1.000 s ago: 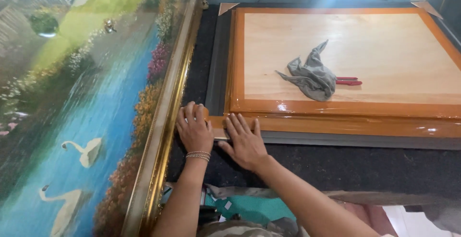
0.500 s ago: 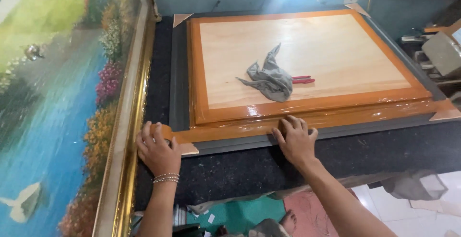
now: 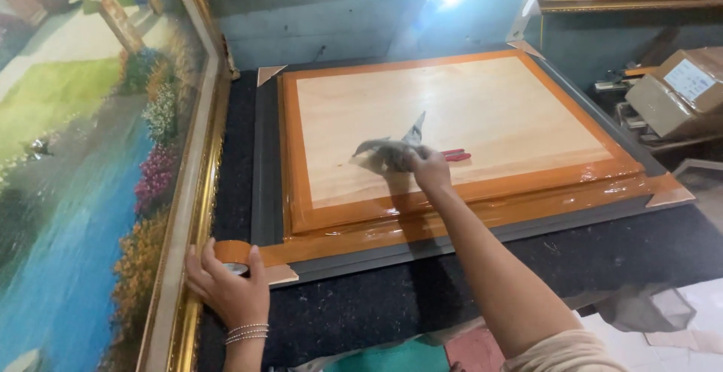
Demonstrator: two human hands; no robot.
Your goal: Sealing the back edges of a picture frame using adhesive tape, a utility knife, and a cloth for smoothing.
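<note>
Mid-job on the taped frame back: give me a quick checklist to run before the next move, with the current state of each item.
1. Left hand holds the tape roll at the frame's near left corner: ok.
2. Right hand grips the grey cloth on the wooden backing board: ok.
3. Orange tape strip runs unbroken along the near edge to the right corner: ok, though glossy wrinkles show.
4. Tape fully bonded, no bubbles: cannot tell.
5. Red-handled tool lies on the board beside the cloth, in the wiping path: not ok.
6. Gold-framed painting stands close by the left hand: ok, apart.
</note>
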